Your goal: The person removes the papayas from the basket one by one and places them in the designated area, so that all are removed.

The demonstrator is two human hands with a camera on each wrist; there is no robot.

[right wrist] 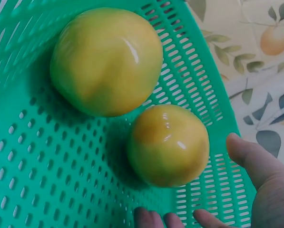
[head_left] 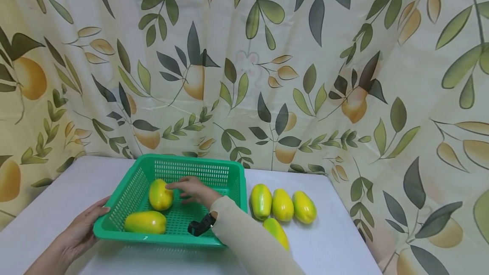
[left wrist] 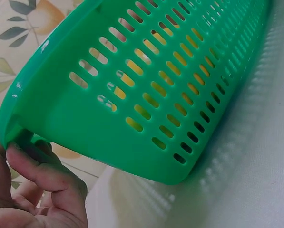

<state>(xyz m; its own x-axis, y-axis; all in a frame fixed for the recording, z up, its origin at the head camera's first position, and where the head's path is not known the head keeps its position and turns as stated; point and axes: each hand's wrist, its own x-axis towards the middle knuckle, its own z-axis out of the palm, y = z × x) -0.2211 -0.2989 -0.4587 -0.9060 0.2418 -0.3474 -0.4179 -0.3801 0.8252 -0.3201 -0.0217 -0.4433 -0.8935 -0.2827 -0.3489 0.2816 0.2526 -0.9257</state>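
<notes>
A green plastic basket (head_left: 172, 237) with slotted walls stands on the table, holding two yellow-green papayas. One papaya (head_left: 161, 195) sits toward the back, and another papaya (head_left: 145, 223) lies lengthwise by the front wall. My left hand (head_left: 82, 227) grips the basket's rim at the left side; in the left wrist view its fingers (left wrist: 46, 173) curl under that rim. Inside the basket, my right hand (head_left: 194, 190) is just right of the back papaya, fingers spread and loosely extended. The right wrist view shows nothing between its thumb (right wrist: 249, 156) and fingers, with both papayas beyond them.
Right of the basket, three papayas (head_left: 282, 205) stand in a row on the white tablecloth (head_left: 324, 249). A further papaya (head_left: 276, 232) lies nearer, partly hidden by the right sleeve (head_left: 248, 234). A leaf-and-fruit patterned curtain (head_left: 244, 75) hangs behind the table.
</notes>
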